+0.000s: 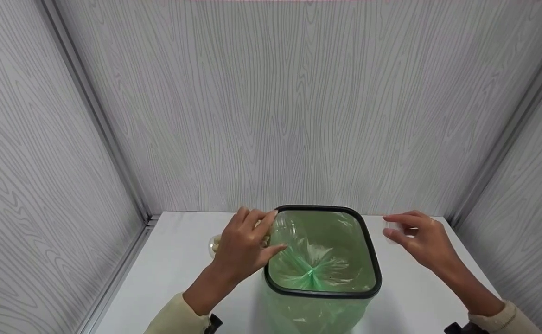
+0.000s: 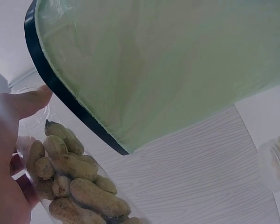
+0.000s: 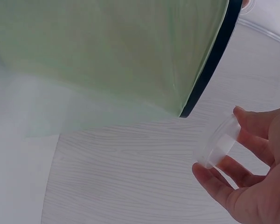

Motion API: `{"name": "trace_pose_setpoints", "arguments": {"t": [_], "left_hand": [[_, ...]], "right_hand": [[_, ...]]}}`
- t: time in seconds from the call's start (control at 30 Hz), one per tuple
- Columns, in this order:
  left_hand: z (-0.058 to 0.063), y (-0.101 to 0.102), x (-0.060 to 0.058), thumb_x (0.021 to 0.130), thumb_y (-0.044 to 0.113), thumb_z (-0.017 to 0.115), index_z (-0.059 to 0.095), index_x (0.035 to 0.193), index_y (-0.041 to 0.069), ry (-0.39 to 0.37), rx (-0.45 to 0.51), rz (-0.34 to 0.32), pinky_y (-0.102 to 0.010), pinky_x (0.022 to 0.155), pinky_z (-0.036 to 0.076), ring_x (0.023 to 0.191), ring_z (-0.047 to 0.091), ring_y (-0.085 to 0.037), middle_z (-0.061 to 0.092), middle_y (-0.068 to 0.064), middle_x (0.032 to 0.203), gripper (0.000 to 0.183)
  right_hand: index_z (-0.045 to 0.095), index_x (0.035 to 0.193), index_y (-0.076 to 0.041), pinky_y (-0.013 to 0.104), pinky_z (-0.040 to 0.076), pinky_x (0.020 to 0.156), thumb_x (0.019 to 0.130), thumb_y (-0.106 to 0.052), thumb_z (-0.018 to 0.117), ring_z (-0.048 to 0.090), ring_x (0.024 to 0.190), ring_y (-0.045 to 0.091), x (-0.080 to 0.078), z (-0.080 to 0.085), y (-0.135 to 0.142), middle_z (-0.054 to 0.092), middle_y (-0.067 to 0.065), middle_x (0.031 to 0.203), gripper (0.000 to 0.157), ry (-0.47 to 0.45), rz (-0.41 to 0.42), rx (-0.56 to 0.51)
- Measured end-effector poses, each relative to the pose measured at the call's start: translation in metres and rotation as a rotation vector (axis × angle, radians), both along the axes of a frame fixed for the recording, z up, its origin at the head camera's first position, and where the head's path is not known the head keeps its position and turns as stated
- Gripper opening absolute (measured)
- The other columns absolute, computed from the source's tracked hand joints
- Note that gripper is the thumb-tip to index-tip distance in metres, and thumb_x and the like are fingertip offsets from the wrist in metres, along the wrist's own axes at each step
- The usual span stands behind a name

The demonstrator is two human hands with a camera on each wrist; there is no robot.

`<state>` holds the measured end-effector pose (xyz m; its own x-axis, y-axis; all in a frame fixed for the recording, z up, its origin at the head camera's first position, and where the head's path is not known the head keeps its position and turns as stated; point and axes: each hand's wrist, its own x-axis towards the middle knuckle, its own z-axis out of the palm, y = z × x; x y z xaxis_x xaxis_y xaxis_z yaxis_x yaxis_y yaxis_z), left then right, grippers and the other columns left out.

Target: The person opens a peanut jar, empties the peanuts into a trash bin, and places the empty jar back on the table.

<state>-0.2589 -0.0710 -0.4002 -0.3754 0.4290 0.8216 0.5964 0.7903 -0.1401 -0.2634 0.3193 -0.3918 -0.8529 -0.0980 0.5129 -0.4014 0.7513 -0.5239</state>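
The left hand (image 1: 245,239) is at the lower middle of the head view, with thumb and forefinger spread apart and the other fingers bent around a clear jar of peanuts (image 2: 79,179). In the left wrist view this jar slants from the left side to the bottom edge, and one fingertip is at the black rim (image 1: 324,294) of the bin (image 1: 317,317); I cannot tell if it touches.

The right hand (image 1: 424,236), at the lower right, pinches a clear shallow lid (image 3: 218,142) between thumb and fingertips, apart from the bin.

The bin is at the bottom centre, lined with a green plastic bag (image 1: 311,273), which gathers in folds inside. It stands on a white table (image 1: 187,273), before a grey wood-grain wall (image 1: 298,102). Another clear container (image 2: 276,163) is partly visible at the right edge of the left wrist view.
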Motion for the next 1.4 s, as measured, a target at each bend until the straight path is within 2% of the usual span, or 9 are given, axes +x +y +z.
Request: {"name": "trace_pose_setpoints", "arguments": {"t": [0.2, 0.4, 0.53, 0.77, 0.9, 1.0, 1.07, 1.23, 1.4], "left_hand": [[-0.002, -0.001, 0.002, 0.066, 0.051, 0.095, 0.072, 0.125, 0.006, -0.027, 0.021, -0.012, -0.030, 0.073, 0.049, 0.085, 0.050, -0.018, 0.066, -0.003, 0.101, 0.078], [-0.003, -0.005, 0.001, 0.067, 0.049, 0.096, 0.073, 0.123, 0.006, -0.048, 0.040, -0.010, -0.031, 0.074, 0.051, 0.085, 0.052, -0.018, 0.066, -0.003, 0.099, 0.074], [-0.004, -0.007, 0.000, 0.066, 0.047, 0.097, 0.073, 0.122, 0.006, -0.046, 0.050, -0.021, -0.031, 0.075, 0.053, 0.085, 0.053, -0.018, 0.066, -0.003, 0.099, 0.074], [-0.007, -0.010, 0.000, 0.065, 0.046, 0.098, 0.073, 0.124, 0.006, -0.047, 0.065, -0.038, -0.031, 0.074, 0.053, 0.085, 0.052, -0.018, 0.065, -0.002, 0.098, 0.076], [-0.010, -0.012, 0.001, 0.063, 0.043, 0.099, 0.073, 0.123, 0.006, -0.062, 0.086, -0.037, -0.031, 0.073, 0.053, 0.084, 0.052, -0.017, 0.065, -0.002, 0.097, 0.075], [-0.012, -0.013, 0.002, 0.062, 0.043, 0.100, 0.074, 0.122, 0.006, -0.070, 0.094, -0.028, -0.031, 0.073, 0.054, 0.083, 0.052, -0.017, 0.065, -0.003, 0.096, 0.075], [-0.013, -0.014, 0.002, 0.062, 0.043, 0.100, 0.074, 0.122, 0.006, -0.079, 0.098, -0.019, -0.031, 0.073, 0.054, 0.083, 0.052, -0.017, 0.065, -0.002, 0.095, 0.075], [-0.015, -0.016, 0.003, 0.060, 0.040, 0.101, 0.075, 0.120, 0.007, -0.089, 0.122, -0.016, -0.030, 0.073, 0.055, 0.084, 0.052, -0.015, 0.065, -0.002, 0.094, 0.074], [-0.016, -0.018, 0.002, 0.060, 0.037, 0.102, 0.075, 0.119, 0.006, -0.086, 0.136, -0.022, -0.029, 0.072, 0.055, 0.083, 0.052, -0.015, 0.064, -0.001, 0.093, 0.072]], "right_hand": [[0.081, 0.112, -0.011, 0.005, 0.049, 0.078, 0.085, -0.009, 0.084, 0.060, 0.080, -0.003, -0.001, -0.012, 0.015, 0.074, 0.006, 0.096, 0.027, -0.014, -0.034, 0.006], [0.080, 0.116, -0.010, 0.006, 0.048, 0.079, 0.086, -0.015, 0.084, 0.060, 0.084, -0.008, 0.000, -0.021, 0.027, 0.078, 0.009, 0.104, 0.030, -0.058, -0.066, 0.002], [0.081, 0.115, -0.012, 0.007, 0.047, 0.078, 0.086, -0.020, 0.085, 0.064, 0.086, -0.007, 0.001, -0.027, 0.036, 0.079, 0.011, 0.107, 0.030, -0.072, -0.094, -0.004], [0.083, 0.107, -0.010, 0.003, 0.047, 0.074, 0.080, -0.012, 0.088, 0.058, 0.079, -0.012, 0.002, -0.045, 0.045, 0.078, 0.009, 0.094, 0.027, -0.016, -0.105, -0.018], [0.083, 0.103, -0.011, 0.007, 0.049, 0.070, 0.078, -0.010, 0.089, 0.058, 0.076, -0.012, 0.001, -0.054, 0.048, 0.076, 0.005, 0.087, 0.026, 0.013, -0.105, 0.011], [0.084, 0.101, -0.011, 0.014, 0.051, 0.068, 0.076, -0.010, 0.090, 0.061, 0.075, -0.007, 0.000, -0.061, 0.052, 0.075, 0.003, 0.084, 0.026, 0.020, -0.113, 0.039], [0.084, 0.101, -0.011, 0.018, 0.052, 0.066, 0.077, -0.011, 0.090, 0.065, 0.076, 0.001, -0.001, -0.065, 0.054, 0.076, 0.004, 0.085, 0.025, 0.010, -0.121, 0.060], [0.083, 0.104, -0.010, 0.023, 0.052, 0.066, 0.082, -0.019, 0.088, 0.073, 0.085, 0.026, -0.001, -0.076, 0.060, 0.078, 0.011, 0.094, 0.024, -0.099, -0.144, 0.083], [0.082, 0.107, -0.008, 0.030, 0.056, 0.068, 0.085, -0.022, 0.086, 0.074, 0.093, 0.036, -0.002, -0.091, 0.066, 0.077, 0.022, 0.105, 0.026, -0.195, -0.157, 0.084]]}}
